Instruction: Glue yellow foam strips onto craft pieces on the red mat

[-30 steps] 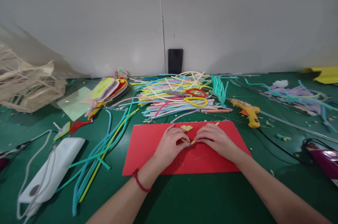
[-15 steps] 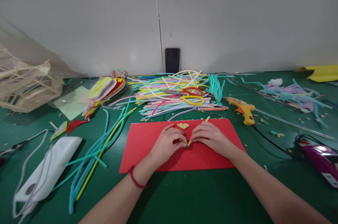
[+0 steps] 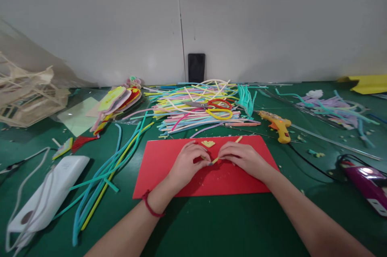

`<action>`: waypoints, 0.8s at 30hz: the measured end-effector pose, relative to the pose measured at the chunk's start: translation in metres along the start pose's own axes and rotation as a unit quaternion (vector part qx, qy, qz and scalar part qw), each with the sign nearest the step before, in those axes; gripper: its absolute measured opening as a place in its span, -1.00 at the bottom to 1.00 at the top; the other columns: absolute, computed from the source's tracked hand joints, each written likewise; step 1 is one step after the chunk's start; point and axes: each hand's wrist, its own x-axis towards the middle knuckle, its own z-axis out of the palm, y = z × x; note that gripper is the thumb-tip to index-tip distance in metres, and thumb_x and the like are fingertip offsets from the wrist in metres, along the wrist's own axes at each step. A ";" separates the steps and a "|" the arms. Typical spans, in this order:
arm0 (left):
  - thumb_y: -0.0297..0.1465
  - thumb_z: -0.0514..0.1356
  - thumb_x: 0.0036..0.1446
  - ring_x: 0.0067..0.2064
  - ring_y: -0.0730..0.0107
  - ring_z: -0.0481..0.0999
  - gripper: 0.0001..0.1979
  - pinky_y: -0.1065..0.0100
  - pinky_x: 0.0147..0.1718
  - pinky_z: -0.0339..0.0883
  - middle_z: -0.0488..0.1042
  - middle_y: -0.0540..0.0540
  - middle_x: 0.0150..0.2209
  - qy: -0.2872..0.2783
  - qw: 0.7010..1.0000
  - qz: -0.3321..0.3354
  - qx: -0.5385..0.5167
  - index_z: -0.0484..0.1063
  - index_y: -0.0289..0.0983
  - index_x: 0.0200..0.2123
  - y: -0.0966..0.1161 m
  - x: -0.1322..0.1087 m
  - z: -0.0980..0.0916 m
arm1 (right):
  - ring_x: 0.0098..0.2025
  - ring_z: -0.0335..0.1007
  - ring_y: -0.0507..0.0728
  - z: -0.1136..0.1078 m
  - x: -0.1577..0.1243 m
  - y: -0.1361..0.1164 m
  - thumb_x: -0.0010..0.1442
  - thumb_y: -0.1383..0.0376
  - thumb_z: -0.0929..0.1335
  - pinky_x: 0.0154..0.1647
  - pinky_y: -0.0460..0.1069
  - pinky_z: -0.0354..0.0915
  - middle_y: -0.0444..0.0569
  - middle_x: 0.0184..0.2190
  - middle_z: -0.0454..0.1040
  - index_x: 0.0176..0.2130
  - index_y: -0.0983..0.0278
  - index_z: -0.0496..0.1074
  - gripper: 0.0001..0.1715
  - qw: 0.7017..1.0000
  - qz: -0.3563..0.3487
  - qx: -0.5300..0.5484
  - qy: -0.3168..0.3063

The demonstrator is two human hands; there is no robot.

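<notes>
Over a red sheet (image 3: 163, 172) my two hands face each other, both closed on one pale yellow pipe cleaner (image 3: 215, 160). My left hand (image 3: 190, 163) pinches its near end between thumb and finger. My right hand (image 3: 242, 157) wraps round its length, and the far end sticks out beyond the knuckles. Just behind the hands, a small pale yellow V-shaped piece (image 3: 208, 143) lies on the sheet. Tiny scraps are scattered near my fingers.
Scissors (image 3: 211, 107) rest on a heap of coloured pipe cleaners (image 3: 175, 107). An orange glue gun (image 3: 279, 125) with a cord lies right. At left are a white power strip (image 3: 50, 192), loose stems (image 3: 105, 180) and a wooden-stick model (image 3: 27, 95). A phone (image 3: 196, 67) leans on the wall.
The pipe cleaner has tipped flatter, its near end shifting slightly left with my left fingers. My right hand has rolled a little with it. The whole view has shifted slightly.
</notes>
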 end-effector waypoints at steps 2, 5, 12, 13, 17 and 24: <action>-0.38 0.25 0.08 -0.19 0.30 0.51 -0.91 0.12 0.04 0.23 0.56 -0.01 -0.38 0.009 1.000 -0.004 -0.003 0.47 -0.19 -0.47 0.000 -0.001 -0.001 | -0.24 0.45 0.04 0.000 0.000 -0.001 0.30 0.28 0.19 -0.21 -0.08 0.36 -0.05 -0.29 0.53 -0.26 0.20 0.48 -0.71 1.000 0.014 0.011 0.004; -0.41 0.26 0.07 -0.18 0.29 0.51 -0.92 0.08 0.06 0.20 0.56 -0.02 -0.37 0.016 1.000 -0.012 -0.001 0.47 -0.20 -0.47 0.000 -0.001 -0.002 | -0.24 0.45 0.05 0.001 0.000 0.000 0.29 0.29 0.20 -0.20 -0.07 0.37 -0.04 -0.29 0.52 -0.27 0.19 0.48 -0.72 1.000 0.016 0.008 0.015; -0.40 0.24 0.08 -0.21 0.31 0.52 -0.92 0.01 0.09 0.16 0.55 0.00 -0.36 0.039 0.998 -0.036 0.028 0.45 -0.20 -0.46 -0.001 0.000 -0.003 | -0.22 0.45 0.06 0.003 0.000 0.003 0.28 0.31 0.21 -0.19 -0.06 0.39 -0.03 -0.28 0.53 -0.23 0.19 0.48 -0.74 0.999 0.004 -0.011 0.033; -0.39 0.23 0.09 -0.21 0.31 0.52 -0.90 0.02 0.09 0.16 0.55 0.00 -0.37 0.044 0.998 -0.038 0.031 0.45 -0.20 -0.47 -0.001 -0.001 -0.003 | -0.22 0.46 0.06 0.003 0.000 0.003 0.28 0.31 0.21 -0.19 -0.06 0.39 -0.03 -0.28 0.53 -0.22 0.19 0.48 -0.74 0.999 0.003 -0.014 0.036; -0.38 0.22 0.10 -0.20 0.29 0.51 -0.93 0.05 0.05 0.23 0.55 -0.02 -0.35 0.052 0.997 -0.038 0.030 0.46 -0.19 -0.43 -0.001 -0.002 -0.002 | -0.22 0.46 0.06 0.004 0.001 0.003 0.27 0.31 0.22 -0.21 -0.07 0.40 -0.04 -0.28 0.53 -0.22 0.18 0.48 -0.75 0.999 0.002 -0.024 0.047; -0.36 0.13 0.18 0.01 0.25 0.43 -0.72 0.15 -0.03 0.34 0.45 -0.10 -0.03 0.114 0.984 -0.118 0.073 0.35 -0.13 -0.02 -0.003 -0.006 -0.001 | -0.18 0.47 0.08 0.006 0.003 0.004 0.28 0.32 0.21 -0.13 -0.04 0.39 -0.05 -0.27 0.54 -0.24 0.18 0.47 -0.75 0.993 0.030 -0.056 0.099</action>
